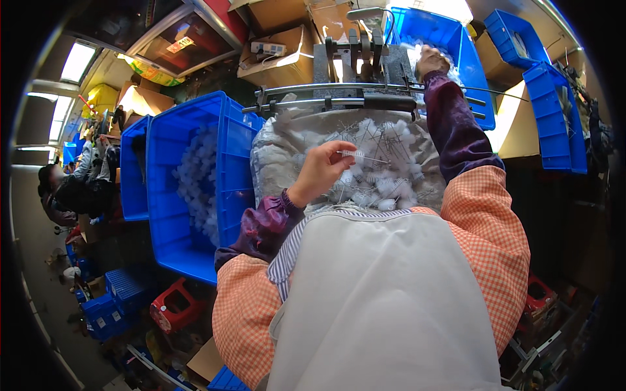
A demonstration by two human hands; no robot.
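**Hands at a heap of small white brushes**

Both hands work in front of a white apron [385, 306] and orange checked sleeves. Left hand [319, 173], nearest, sits just above centre with its fingers curled, pinching a thin wire brush [358, 156] that has a white bristle tuft and pokes out toward 3 o'clock. Under and around it lies the brush pile [385, 163], a tangle of wire stems and white tufts on a pale plastic sheet [277, 153] that covers the tabletop.

At 9 o'clock from the pile, touching the sheet's edge, stands a large blue crate [228, 163] part-filled with white tufted pieces; a second blue crate [134, 169] stands just beside it, further toward 9.

Beyond the pile, at 12 o'clock, a metal rail fixture [339, 98] runs across with a dark machine block [362, 55] behind it.

Right hand [432, 62], on a purple-sleeved arm stretched toward 1 o'clock, is closed into a loose fist at the rim of a far blue bin [450, 39] holding pale pieces; whether it grips anything I cannot tell.

Further blue crates [554, 111] stand stacked at 2 o'clock, cardboard boxes [280, 49] at 11 o'clock, and another person [72, 189] sits well apart at 9 o'clock.
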